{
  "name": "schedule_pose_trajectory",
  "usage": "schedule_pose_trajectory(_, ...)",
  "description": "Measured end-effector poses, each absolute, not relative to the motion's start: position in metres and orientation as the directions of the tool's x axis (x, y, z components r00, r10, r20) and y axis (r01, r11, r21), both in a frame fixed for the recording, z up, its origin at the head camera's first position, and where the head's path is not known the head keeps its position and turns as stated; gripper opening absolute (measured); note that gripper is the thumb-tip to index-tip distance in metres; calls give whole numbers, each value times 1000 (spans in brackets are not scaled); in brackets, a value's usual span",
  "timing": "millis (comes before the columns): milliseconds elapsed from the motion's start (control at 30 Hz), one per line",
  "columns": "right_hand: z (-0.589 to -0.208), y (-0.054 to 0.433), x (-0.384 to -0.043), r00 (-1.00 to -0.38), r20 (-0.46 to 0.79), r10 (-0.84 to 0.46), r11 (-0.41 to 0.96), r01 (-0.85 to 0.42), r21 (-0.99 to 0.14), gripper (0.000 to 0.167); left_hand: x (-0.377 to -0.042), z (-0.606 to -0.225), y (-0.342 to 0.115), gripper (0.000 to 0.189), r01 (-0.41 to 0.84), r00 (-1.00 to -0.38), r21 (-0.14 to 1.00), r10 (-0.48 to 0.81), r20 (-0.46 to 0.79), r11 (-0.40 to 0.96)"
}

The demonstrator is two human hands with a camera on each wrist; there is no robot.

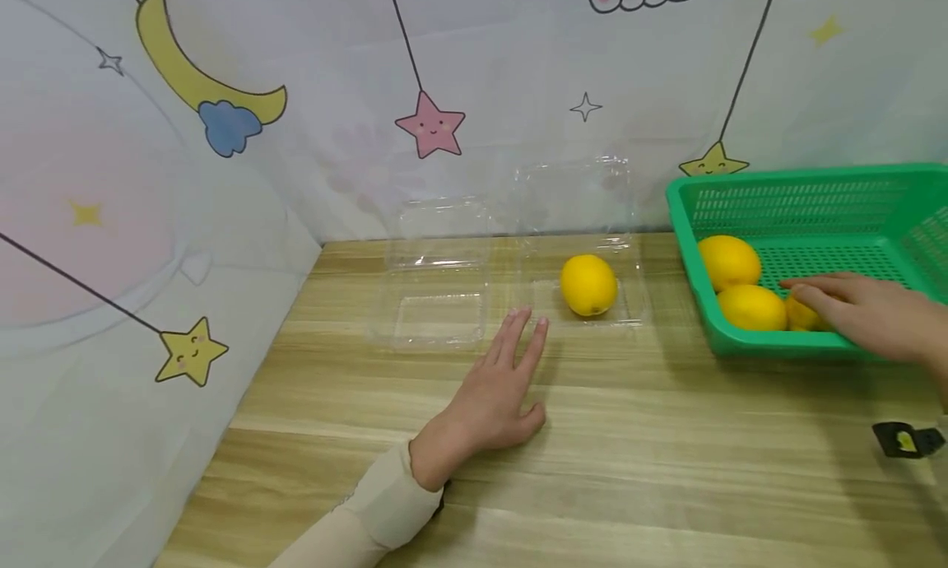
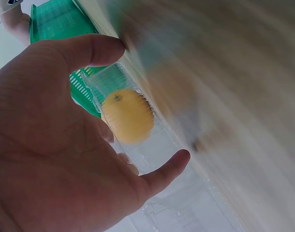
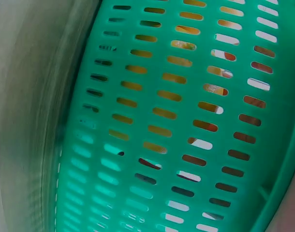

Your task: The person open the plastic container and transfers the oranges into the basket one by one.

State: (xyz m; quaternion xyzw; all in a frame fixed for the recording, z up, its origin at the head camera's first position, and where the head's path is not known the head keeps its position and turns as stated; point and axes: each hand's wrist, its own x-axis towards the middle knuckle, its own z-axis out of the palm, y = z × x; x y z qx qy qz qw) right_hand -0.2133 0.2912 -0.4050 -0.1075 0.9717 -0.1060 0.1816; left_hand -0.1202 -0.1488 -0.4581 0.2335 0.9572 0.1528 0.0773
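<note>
Two clear plastic clamshell boxes stand with lids raised against the back. The left box (image 1: 437,309) holds nothing; a lemon (image 1: 589,285) sits in the right box (image 1: 633,304). My left hand (image 1: 489,399) hovers in front of them, palm down, its fingers spread and holding nothing. In the left wrist view, its thumb and little finger frame the boxed lemon (image 2: 128,116). My right hand (image 1: 862,309) reaches into the green basket (image 1: 696,263), over a partly hidden lemon (image 1: 800,314); I cannot tell whether the fingers grip it. The basket's slotted wall (image 3: 152,101) covers most of the right wrist view.
Beside my right hand, two more lemons (image 1: 729,262) lie at the basket's left end. A printed cloth (image 1: 504,123) with stars and a moon hangs behind and left of the wood-grain table (image 1: 629,461). A small black object (image 1: 907,440) shows near the right sleeve.
</note>
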Motion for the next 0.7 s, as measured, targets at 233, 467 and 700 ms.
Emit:
schedule_pose_trajectory(233,-408,295,-216,-894,-339,-292,939,-201,-279,63,-121,-461,-147,101,421,-880,329,469,-79,845)
schedule_pose_trajectory(467,-409,296,-219,-889,-352,-294,935,-192,-298,64,-120,-460,-148,101,421,-876,361,476,-76,832)
schedule_pose_trajectory(700,-409,297,-222,-891,-344,-298,936,-201,-290,63,-120,-460,-147,101,425,-871,395,486,-64,814)
